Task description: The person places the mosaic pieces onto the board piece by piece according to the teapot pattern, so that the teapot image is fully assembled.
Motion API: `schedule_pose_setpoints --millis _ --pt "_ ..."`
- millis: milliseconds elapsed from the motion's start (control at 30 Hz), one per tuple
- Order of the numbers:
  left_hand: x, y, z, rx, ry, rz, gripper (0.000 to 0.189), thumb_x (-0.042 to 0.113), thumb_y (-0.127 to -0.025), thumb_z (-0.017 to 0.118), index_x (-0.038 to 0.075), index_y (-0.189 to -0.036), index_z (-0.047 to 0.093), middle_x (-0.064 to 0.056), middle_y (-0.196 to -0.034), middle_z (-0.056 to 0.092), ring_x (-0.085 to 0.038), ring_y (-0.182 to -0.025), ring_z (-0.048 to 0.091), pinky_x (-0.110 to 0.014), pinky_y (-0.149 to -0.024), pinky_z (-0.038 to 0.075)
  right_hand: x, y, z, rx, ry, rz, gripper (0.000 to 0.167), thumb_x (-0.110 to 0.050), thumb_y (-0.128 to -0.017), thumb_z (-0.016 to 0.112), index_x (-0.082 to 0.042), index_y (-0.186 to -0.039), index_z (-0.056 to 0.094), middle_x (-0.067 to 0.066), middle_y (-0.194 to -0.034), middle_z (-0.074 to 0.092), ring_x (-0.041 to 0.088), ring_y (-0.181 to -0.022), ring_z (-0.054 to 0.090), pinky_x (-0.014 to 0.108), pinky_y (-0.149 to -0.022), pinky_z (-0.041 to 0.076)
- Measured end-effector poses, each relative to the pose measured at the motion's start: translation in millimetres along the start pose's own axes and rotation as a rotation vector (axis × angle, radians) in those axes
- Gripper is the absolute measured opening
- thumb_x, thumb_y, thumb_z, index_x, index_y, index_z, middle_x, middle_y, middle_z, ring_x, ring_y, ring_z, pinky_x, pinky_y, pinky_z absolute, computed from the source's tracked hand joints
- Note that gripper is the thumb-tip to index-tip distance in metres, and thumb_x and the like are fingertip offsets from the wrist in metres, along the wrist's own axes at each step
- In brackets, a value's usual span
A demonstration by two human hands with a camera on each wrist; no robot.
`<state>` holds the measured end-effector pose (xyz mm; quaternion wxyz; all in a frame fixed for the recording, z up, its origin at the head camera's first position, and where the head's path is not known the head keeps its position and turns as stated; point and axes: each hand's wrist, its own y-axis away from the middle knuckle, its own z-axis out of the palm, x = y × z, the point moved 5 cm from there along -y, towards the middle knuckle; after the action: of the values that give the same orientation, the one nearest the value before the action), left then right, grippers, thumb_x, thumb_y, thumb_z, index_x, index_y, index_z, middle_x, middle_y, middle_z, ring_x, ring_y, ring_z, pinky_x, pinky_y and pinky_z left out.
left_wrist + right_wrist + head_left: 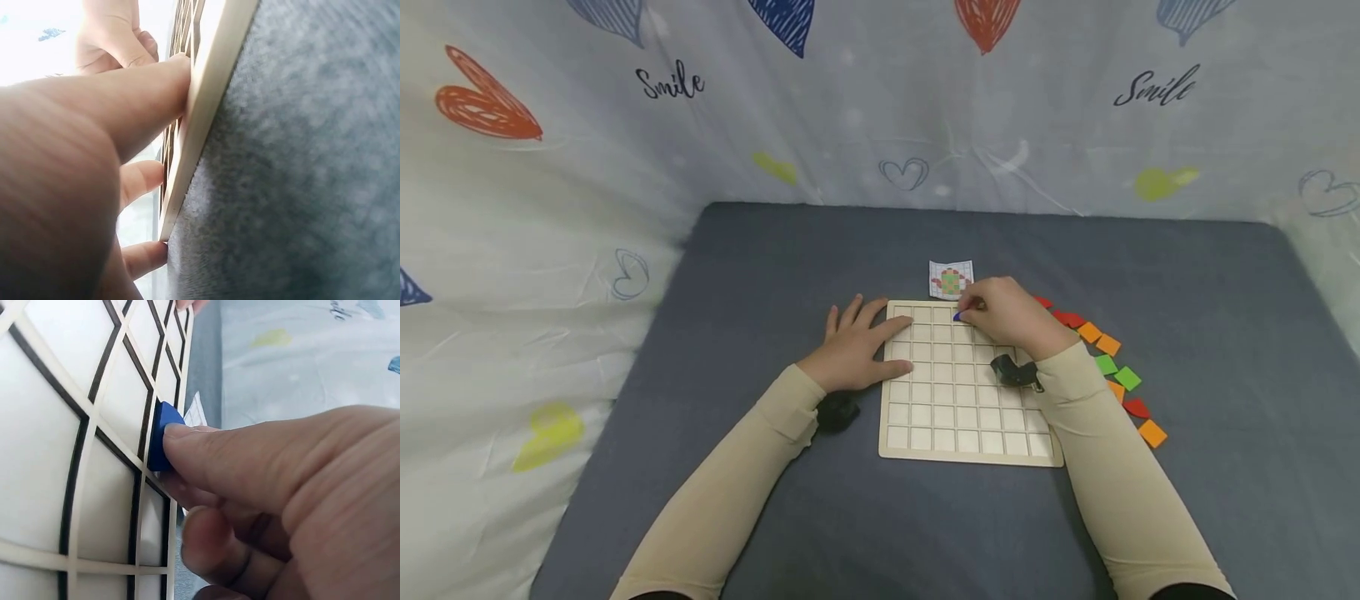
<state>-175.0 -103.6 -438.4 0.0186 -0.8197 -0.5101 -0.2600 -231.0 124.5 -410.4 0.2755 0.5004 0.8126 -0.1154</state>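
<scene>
A pale wooden grid board (922,439) of square cells lies on the grey tabletop. My right hand (1006,312) pinches a small blue tile (161,439) between thumb and fingers over the board's far rows. In the right wrist view the tile stands tilted on edge, its lower side right at a cell. At the board's left side my left hand (853,350) rests with fingers spread, thumb and index reaching onto the grid. The left wrist view shows its fingertips (142,178) along the board's edge. A small printed pattern card (940,273) lies just beyond the far edge.
Right of the board, several loose tiles form a curved row: red tiles (1137,408), orange tiles (1153,433) and green tiles (1127,379). The right forearm partly covers that row. A printed curtain (850,125) hangs behind and left of the table.
</scene>
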Motion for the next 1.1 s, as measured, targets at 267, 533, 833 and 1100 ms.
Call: schedule_pose_setpoints --millis 267,533,833,1100 --pt "-1.1 -1.7 1.4 -0.01 0.016 -0.001 0.076 0.062 -0.101 0.062 0.033 -0.166 0.035 -0.009 -0.176 0.01 -0.042 -0.162 -0.009 -0.07 -0.124 -0.009 -1 2.6 1 -0.012 -0.005 0.012 0.01 -0.008 -0.098 0.074 -0.005 -0.102 0.082 0.013 -0.109 0.076 0.031 -0.103 0.069 0.046 -0.09 0.056" --pt "-2.6 -4.5 -0.4 0.001 0.047 -0.003 0.077 0.061 -0.098 0.066 0.032 -0.165 0.038 -0.008 -0.176 0.012 -0.04 -0.162 -0.009 -0.068 -0.125 -0.011 -4 5.7 -3 0.008 0.02 0.018 0.011 -0.008 -0.098 0.074 -0.007 -0.103 0.083 0.009 -0.104 0.079 0.027 -0.095 0.07 0.043 -0.085 0.058" --pt "-5.3 -3.4 -0.6 0.011 0.046 -0.006 0.078 0.062 -0.097 0.066 0.032 -0.164 0.04 -0.007 -0.177 0.013 -0.039 -0.162 -0.008 -0.068 -0.125 -0.011 -6 7.2 -5 -0.029 0.013 0.014 0.013 -0.007 -0.098 0.07 -0.007 -0.104 0.082 0.008 -0.103 0.078 0.025 -0.091 0.067 0.042 -0.083 0.057" --pt "-3.7 -4.7 0.4 0.026 0.048 0.023 0.076 0.06 -0.099 0.065 0.03 -0.164 0.04 -0.008 -0.176 0.014 -0.04 -0.163 -0.007 -0.067 -0.125 -0.011 8 38.2 -56 0.035 -0.002 0.095 0.027 -0.017 -0.105 0.066 -0.001 -0.124 0.076 0.017 -0.116 0.073 0.029 -0.097 0.067 0.05 -0.083 0.055"
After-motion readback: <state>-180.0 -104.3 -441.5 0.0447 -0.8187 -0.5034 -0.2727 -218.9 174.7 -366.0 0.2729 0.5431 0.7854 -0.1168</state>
